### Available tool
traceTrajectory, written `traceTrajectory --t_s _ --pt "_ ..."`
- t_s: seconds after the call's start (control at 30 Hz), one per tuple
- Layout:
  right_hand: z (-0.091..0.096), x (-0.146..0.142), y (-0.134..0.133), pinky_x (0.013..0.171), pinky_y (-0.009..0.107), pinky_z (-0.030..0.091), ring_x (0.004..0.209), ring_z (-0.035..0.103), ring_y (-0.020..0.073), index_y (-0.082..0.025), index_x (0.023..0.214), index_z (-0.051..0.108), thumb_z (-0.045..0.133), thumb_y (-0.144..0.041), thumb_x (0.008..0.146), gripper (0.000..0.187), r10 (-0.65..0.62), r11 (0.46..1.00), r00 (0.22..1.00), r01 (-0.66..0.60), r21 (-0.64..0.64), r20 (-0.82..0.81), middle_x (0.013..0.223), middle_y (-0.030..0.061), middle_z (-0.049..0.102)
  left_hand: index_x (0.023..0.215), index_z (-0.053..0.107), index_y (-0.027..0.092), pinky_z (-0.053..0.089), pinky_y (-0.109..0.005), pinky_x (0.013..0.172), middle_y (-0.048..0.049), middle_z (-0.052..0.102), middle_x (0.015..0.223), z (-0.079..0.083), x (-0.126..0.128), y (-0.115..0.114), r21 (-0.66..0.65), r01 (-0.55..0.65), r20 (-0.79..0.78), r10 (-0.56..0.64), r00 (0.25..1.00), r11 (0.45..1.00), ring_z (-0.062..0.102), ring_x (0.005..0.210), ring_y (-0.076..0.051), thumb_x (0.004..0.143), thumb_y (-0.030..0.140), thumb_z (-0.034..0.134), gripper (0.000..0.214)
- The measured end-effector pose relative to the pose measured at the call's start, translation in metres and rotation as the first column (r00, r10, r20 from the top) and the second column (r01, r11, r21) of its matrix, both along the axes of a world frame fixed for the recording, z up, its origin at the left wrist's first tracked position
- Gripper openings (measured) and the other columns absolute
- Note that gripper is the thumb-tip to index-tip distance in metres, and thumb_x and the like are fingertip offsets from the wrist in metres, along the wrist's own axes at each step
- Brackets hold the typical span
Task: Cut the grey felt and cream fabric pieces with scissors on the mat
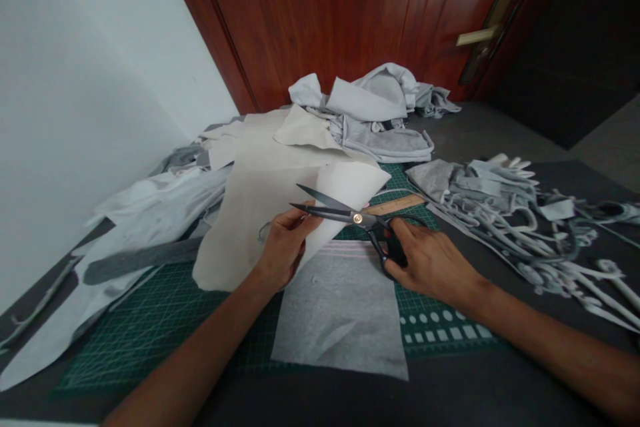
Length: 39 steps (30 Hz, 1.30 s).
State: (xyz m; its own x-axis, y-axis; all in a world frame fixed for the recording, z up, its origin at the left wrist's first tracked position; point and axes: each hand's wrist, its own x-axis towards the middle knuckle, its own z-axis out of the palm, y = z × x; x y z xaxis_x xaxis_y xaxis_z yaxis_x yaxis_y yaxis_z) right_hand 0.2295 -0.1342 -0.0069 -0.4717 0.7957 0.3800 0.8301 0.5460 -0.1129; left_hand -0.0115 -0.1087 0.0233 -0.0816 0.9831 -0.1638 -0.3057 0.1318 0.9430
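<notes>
Left hand (285,247) was pinched on a limp cream fabric sheet (250,227), close to its edge. Right hand (433,267) was closed on black-handled steel tailor's shears (360,219), blades apart, tips beside the left hand at the sheet. Sheet looked light and soft, prone to sag; best held near the blades. Below the grip: flat grey knit rectangle (340,313) on a green cutting mat (150,327). Past the shears: wooden ruler (397,205). Right of grip: pale grey fabric strips (500,213). Farther out: crumpled grey cloth heap (375,113).
</notes>
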Motion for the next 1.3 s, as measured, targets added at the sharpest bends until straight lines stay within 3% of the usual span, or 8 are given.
traceTrajectory --t_s 0.4,0.8,0.97,1.17,1.3 --pt "-0.0026 -0.0062 -0.0070 0.061 0.030 0.042 0.073 0.067 0.0241 -0.020 0.097 0.042 0.056 -0.023 0.086 0.018 -0.006 0.998 0.993 0.012 -0.055 0.122 0.080 0.0069 0.066 0.079 0.079 0.016 0.050 -0.022 0.059 -0.0007 0.075 0.069 -0.0026 -0.0013 0.0027 0.034 0.017 -0.010 -0.017 1.000 0.999 0.065 0.062 -0.014 0.051 0.030 0.093 0.034" --pt "0.0033 0.0000 -0.0059 0.060 0.030 0.039 0.067 0.065 0.0208 -0.019 0.098 0.046 0.051 -0.026 0.086 0.014 0.036 0.974 0.998 -0.045 -0.223 -0.044 0.079 0.0043 0.067 0.081 0.078 0.020 0.039 -0.018 0.042 0.0058 0.060 0.054 -0.0069 -0.0048 0.0022 -0.035 0.018 -0.059 -0.020 0.998 0.999 0.047 0.041 -0.006 0.056 0.030 0.088 0.029" --pt "0.0007 -0.0013 -0.0073 0.059 0.029 0.039 0.068 0.066 0.0218 -0.020 0.098 0.044 0.055 -0.028 0.087 0.017 0.050 0.989 0.999 -0.047 -0.144 0.020 0.077 0.0042 0.067 0.081 0.078 0.020 0.038 -0.018 0.041 0.0075 0.057 0.051 -0.0060 -0.0044 0.0024 -0.029 0.024 -0.050 -0.025 0.998 0.999 0.034 0.036 -0.003 0.058 0.031 0.086 0.026" --pt "-0.0015 -0.0032 -0.0082 0.055 0.028 0.036 0.065 0.064 0.0214 -0.020 0.099 0.042 0.057 -0.024 0.087 0.020 0.043 0.999 0.993 -0.040 -0.036 0.106 0.074 0.0029 0.064 0.082 0.078 0.017 0.046 -0.021 0.051 0.0018 0.070 0.064 -0.0055 -0.0037 0.0030 -0.026 0.021 -0.035 -0.022 0.999 0.999 0.059 0.053 -0.011 0.057 0.029 0.086 0.029" --pt "0.0001 -0.0035 -0.0087 0.055 0.028 0.036 0.064 0.064 0.0212 -0.021 0.098 0.042 0.059 -0.022 0.087 0.021 0.042 0.999 0.992 -0.039 -0.029 0.117 0.073 0.0023 0.064 0.082 0.078 0.018 0.045 -0.021 0.050 0.0017 0.071 0.065 -0.0070 -0.0039 0.0036 -0.013 0.010 -0.039 -0.011 0.999 1.000 0.058 0.051 -0.010 0.058 0.028 0.085 0.028"
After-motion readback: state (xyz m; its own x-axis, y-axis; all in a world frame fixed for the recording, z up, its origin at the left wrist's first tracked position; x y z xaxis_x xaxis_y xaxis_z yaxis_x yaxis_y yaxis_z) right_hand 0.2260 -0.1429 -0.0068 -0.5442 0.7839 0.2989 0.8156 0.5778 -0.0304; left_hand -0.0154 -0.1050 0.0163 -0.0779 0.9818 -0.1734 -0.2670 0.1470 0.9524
